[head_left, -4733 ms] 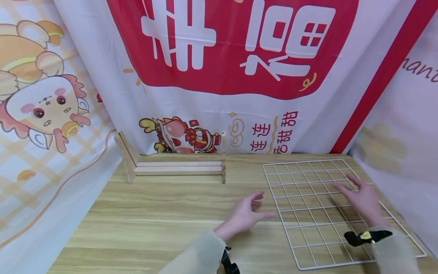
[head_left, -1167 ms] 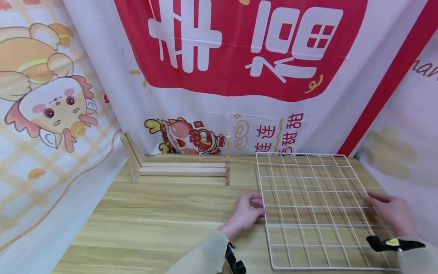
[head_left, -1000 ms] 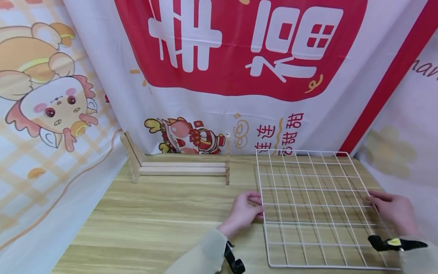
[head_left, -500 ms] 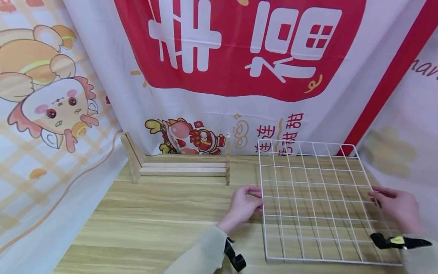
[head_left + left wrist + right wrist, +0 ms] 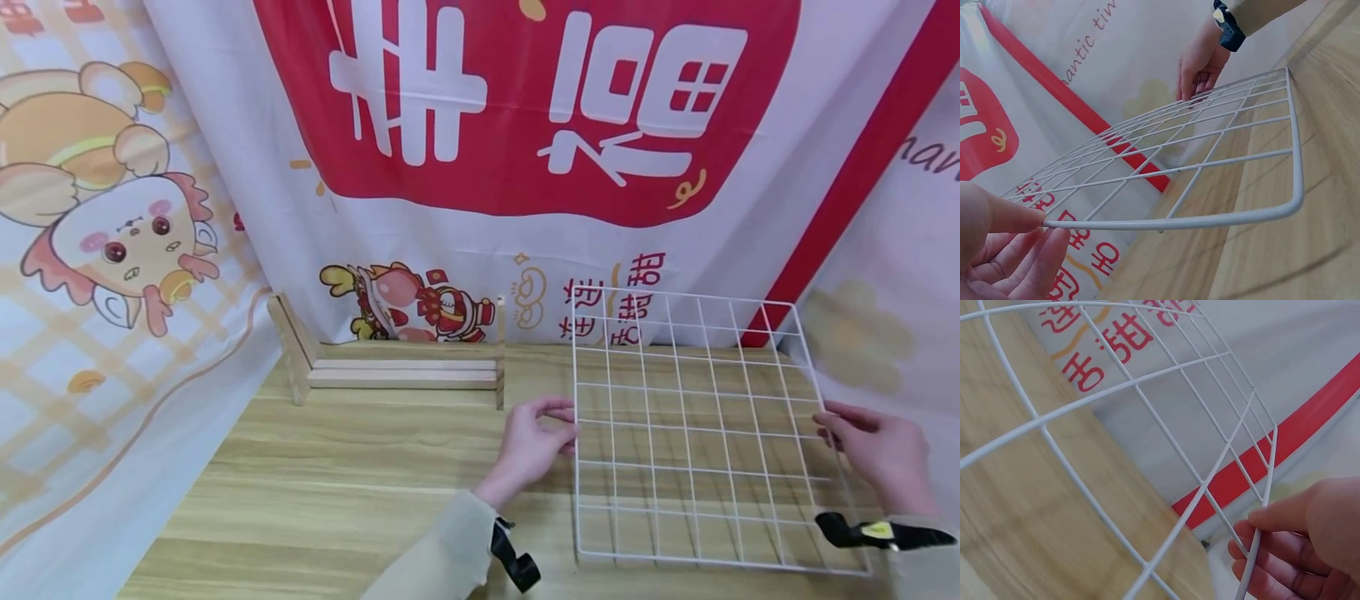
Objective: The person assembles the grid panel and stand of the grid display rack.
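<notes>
Between my two hands is a white wire grid panel [image 5: 687, 427], held tilted with its far edge raised in front of the backdrop. My left hand [image 5: 528, 437] pinches the panel's left side wire between thumb and fingers; the left wrist view shows this thumb on top and the fingers below [image 5: 1038, 269]. On the opposite side, my right hand [image 5: 888, 454] pinches the right side wire, and the right wrist view has its fingertips [image 5: 1244, 547] curled round that wire. In the left wrist view, the panel's near corner stands a little above the tabletop.
A low wooden frame [image 5: 401, 375] with upright ends stands at the back left of the wood-grain table [image 5: 337, 475]. Behind the table hangs a white and red printed cloth [image 5: 465, 200]. Patterned cloths also close off the left and right sides.
Both hands came from apart onto the panel's side wires and took hold. Lying flat on the table at first, the panel has since been lifted and tilted, its far edge rising.
</notes>
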Demonstrator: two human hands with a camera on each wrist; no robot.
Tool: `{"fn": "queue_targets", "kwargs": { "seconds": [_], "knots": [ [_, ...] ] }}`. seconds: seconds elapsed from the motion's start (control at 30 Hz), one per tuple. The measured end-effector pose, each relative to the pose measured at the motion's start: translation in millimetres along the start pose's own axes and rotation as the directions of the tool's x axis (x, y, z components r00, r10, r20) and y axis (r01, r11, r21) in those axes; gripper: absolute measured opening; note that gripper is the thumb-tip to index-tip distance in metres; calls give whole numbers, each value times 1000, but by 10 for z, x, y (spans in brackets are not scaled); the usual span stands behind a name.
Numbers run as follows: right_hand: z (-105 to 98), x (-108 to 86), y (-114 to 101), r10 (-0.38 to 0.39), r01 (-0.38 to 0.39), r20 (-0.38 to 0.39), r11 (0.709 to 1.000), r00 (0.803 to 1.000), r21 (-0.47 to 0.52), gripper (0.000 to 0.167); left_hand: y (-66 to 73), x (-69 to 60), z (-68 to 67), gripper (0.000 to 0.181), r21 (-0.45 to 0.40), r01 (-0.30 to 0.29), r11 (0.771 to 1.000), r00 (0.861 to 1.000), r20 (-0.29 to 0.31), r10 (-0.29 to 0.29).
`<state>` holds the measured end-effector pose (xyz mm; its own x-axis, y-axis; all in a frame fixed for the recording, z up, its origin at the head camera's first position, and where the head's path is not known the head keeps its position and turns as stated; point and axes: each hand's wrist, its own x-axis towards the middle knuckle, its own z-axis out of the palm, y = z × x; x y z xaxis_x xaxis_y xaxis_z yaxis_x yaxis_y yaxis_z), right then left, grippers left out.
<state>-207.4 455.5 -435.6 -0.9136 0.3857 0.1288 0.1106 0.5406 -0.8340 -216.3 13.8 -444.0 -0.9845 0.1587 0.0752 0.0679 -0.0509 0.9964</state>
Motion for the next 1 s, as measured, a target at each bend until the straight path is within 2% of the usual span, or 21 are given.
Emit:
{"fn": "queue_targets", "kwargs": {
  "seconds": [0.07, 0.1, 0.2, 0.3, 0.43, 0.57, 0.73, 0.87, 1.0],
  "knots": [
    [-10, 2, -18, -23, 23, -5, 999, 1000, 42, 16, 15, 5, -12, 30, 9, -12, 1000, 1000, -4, 12],
    [-14, 3, -26, -29, 29, -6, 998, 1000, 63, 12, 24, 6, -18, 30, 11, -16, 1000, 1000, -7, 16],
    [-25, 6, -49, -41, 42, -11, 994, 999, 103, 33, 57, 4, -32, 30, 17, -24, 1000, 1000, -10, 24],
    [-16, 13, -73, -28, 31, -21, 992, 999, 120, 35, 94, -5, -43, 30, 15, -27, 1000, 1000, -11, 27],
    [-5, 30, -98, -5, 10, -32, 989, 999, 151, 34, 134, -15, -58, 31, 16, -39, 999, 999, -12, 39],
    [6, 39, -133, 23, -16, -47, 991, 999, 133, 13, 152, -11, -71, 35, 21, -56, 998, 998, -10, 57],
    [10, 42, -186, 52, -47, -53, 996, 997, 81, 43, 175, -4, -87, 34, 37, -83, 996, 996, -14, 84],
    [14, 35, -231, 64, -57, -61, 994, 996, 96, 47, 214, -6, -99, 34, 24, -116, 993, 993, -18, 117],
    [15, 32, -282, 77, -71, -90, 996, 993, 59, 50, 266, -16, -105, 34, 18, -143, 990, 989, -23, 144]
  ]
}}
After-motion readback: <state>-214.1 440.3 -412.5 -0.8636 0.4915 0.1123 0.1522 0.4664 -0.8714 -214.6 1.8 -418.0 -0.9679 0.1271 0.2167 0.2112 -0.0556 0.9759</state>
